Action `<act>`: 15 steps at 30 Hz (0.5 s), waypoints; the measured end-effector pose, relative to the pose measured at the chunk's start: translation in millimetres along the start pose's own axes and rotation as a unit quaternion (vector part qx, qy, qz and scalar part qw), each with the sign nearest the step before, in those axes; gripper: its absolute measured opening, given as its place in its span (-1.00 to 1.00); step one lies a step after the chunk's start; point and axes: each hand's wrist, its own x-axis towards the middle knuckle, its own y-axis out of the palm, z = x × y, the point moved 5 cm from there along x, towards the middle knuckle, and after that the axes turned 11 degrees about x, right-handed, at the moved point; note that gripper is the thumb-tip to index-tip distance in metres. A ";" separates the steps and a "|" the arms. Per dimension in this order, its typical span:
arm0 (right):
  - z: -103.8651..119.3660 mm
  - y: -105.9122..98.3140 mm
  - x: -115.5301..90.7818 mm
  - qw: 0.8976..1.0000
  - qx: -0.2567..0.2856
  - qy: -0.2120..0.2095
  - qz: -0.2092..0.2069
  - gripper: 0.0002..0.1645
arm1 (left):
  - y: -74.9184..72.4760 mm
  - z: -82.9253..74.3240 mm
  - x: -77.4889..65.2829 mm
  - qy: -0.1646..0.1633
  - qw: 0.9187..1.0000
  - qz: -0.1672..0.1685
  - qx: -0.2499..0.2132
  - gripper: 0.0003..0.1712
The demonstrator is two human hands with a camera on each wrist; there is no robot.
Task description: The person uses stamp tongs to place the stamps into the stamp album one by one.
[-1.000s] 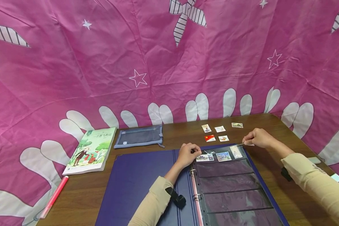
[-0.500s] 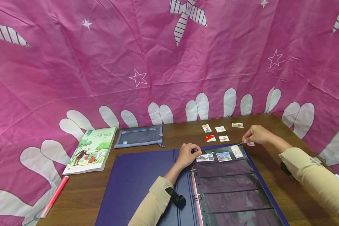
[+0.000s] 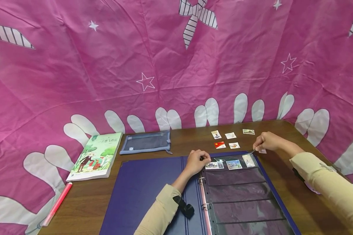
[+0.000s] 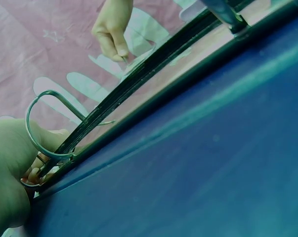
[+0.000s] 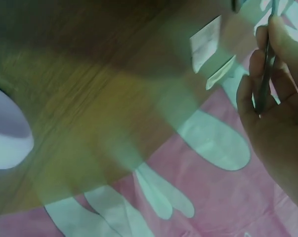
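An open blue ring-binder stamp album [image 3: 153, 182] lies on the table, with a black pocket page [image 3: 238, 192] on its right side. My left hand [image 3: 195, 161] pinches the page's top inner corner beside the rings. My right hand [image 3: 267, 142] grips slim metal tweezers [image 5: 265, 74] between thumb and fingers, just beyond the page's top right corner. The tweezers' tip meets the upper edge of a pale upright stamp [image 3: 248, 161] in the top strip. Left of it, in the same strip, are a bluish stamp [image 3: 234, 164] and another picture stamp [image 3: 212, 165].
Several loose stamps lie behind the album, among them a red stamp [image 3: 220, 145]. A pinkish stamp [image 3: 262, 151] lies beneath the right hand. Left are a mesh zip pouch [image 3: 147, 142], a green-covered book [image 3: 95, 156] and a red marker [image 3: 57, 204]. A pink curtain [image 3: 176, 65] hangs behind.
My right hand has shifted slightly with the tweezers, uncovering the pinkish stamp. The pale stamp has straightened and sits a little lower in the top strip. The left hand keeps its place.
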 end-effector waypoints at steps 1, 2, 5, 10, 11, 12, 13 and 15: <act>-1.5 0.1 0.8 1.000 0.006 -0.005 0.006 -0.95 | 0.0 -0.2 -0.2 0.002 1.000 0.000 0.000 -0.92; -2.9 0.1 1.5 1.000 0.013 -0.009 0.013 -0.95 | 0.0 -0.4 -0.2 0.003 1.000 0.001 0.000 -0.91; -3.6 -0.3 3.9 0.999 0.033 -0.029 0.032 -0.95 | -0.9 -1.4 -0.5 0.005 1.000 0.002 -0.001 -0.90; 1.5 -0.9 8.7 0.996 0.041 -0.057 0.054 -0.96 | -2.9 -2.0 -0.8 0.003 1.000 -0.002 0.000 -0.94; 2.0 -0.9 9.0 0.996 0.039 -0.057 0.058 -0.96 | -3.3 -2.3 -0.9 0.004 1.000 -0.003 -0.001 -0.94; 2.4 -0.9 9.1 0.996 0.038 -0.058 0.060 -0.95 | -3.4 -2.5 -1.1 0.005 1.000 -0.004 -0.002 -0.95; 2.4 -1.1 9.0 0.996 0.037 -0.058 0.062 -0.95 | -3.5 -2.6 -1.3 0.005 1.000 -0.003 -0.003 -0.95; 1.8 -2.2 8.2 0.996 0.040 -0.060 0.060 -0.93 | -3.6 -2.4 -1.7 0.005 1.000 -0.004 -0.005 -0.95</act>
